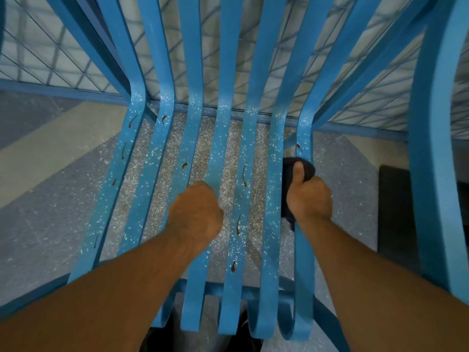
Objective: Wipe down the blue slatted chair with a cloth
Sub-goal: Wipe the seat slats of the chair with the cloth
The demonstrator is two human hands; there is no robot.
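Observation:
The blue slatted chair [223,138] fills the view, seen from above its seat. Its slats carry white specks and several small brown streaks. My right hand [310,196] grips a dark cloth [288,174] wrapped round the rightmost seat slat, thumb pointing up along the slat. My left hand [195,212] is curled over a middle slat, fingers hidden below it. The slat below my right hand looks free of specks.
The chair's right armrest [436,174] curves down the right side. A blue wire-mesh fence [50,59] stands behind the chair. Speckled grey floor [45,224] shows between the slats, and a dark mat [393,212] lies at right.

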